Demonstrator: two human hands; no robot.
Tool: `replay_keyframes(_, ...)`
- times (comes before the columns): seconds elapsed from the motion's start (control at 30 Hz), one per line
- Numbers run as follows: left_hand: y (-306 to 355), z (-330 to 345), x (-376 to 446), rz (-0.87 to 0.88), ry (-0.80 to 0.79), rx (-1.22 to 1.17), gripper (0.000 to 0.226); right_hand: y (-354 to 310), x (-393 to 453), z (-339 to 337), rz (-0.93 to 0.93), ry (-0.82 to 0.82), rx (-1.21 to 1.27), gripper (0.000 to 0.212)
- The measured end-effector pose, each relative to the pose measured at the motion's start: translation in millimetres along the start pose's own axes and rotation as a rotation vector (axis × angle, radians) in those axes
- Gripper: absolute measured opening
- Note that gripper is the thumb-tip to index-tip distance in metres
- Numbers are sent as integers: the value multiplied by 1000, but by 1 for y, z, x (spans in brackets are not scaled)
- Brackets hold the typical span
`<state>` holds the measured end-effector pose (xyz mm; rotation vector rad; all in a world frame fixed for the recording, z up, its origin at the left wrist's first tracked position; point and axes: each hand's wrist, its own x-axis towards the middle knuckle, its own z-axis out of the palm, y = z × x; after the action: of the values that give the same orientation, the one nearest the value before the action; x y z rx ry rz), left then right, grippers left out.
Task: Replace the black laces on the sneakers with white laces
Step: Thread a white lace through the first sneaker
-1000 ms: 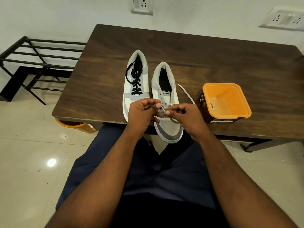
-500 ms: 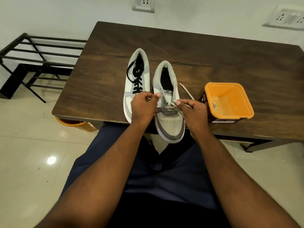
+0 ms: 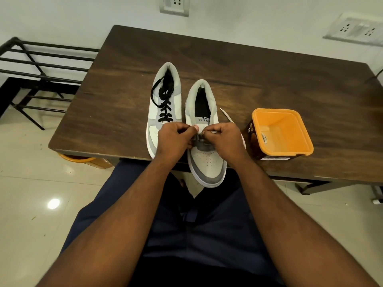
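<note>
— What is seen of the white lace (image 3: pixel 227 116)?
— One free end is laid on the wooden table (image 3: pixel 269 79), just right of the right sneaker (image 3: pixel 205 158); the rest is hidden under the hands at the lower eyelets.

— How are the hands placed?
— The left hand (image 3: pixel 174 139) and the right hand (image 3: pixel 224 139) are brought close together over the right sneaker's lace area. Fingers of both are curled in a pinch; the lace appears to be pinched, though the exact grip cannot be made out.

— And the other shoe?
— The left sneaker (image 3: pixel 163 104) is stood just beside it, and the black lace (image 3: pixel 163 108) is threaded through it.

— What else is shown?
— An orange-rimmed container (image 3: pixel 298 150) is set to the right on the table; a black rack (image 3: pixel 41 69) is seen at the left by the wall.
</note>
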<state>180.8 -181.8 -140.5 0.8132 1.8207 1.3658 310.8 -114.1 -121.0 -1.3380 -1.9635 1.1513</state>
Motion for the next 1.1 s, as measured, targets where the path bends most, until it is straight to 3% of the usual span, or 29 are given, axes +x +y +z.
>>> replay_keyframes(0.27, -3, -2, -3, 34, -8, -35, 15, 0, 8, -5, -88, -141, -140, 14)
replay_keyframes(0.4, -6, -8, -5, 7, -76, -98, 9, -2, 10, -6, 43, -241, 95, 13)
replay_keyframes(0.5, -10, -11, -7, 26, -119, -120, 13, -1, 13, -7, 61, -284, 66, 11)
replay_keyframes(0.8, -5, 4, -14, 132, -5, 106, 19, -1, 13, -10, 131, -382, 150, 15)
replay_keyframes(0.87, 7, -9, -15, -24, 106, -210, 17, 0, 12, -9, 133, -356, 143, 15)
replay_keyframes(0.93, 22, -40, -8, -271, 333, -775, 18, 0, 9, -10, 118, -336, 133, 14)
replay_keyframes(1.0, 36, -85, 4, -402, 544, -1227, 30, 3, 7, -9, 54, -292, 113, 16)
replay_keyframes(1.1, 56, -123, 6, -315, 709, -1322, 37, 14, 0, -9, -155, -127, -79, 10)
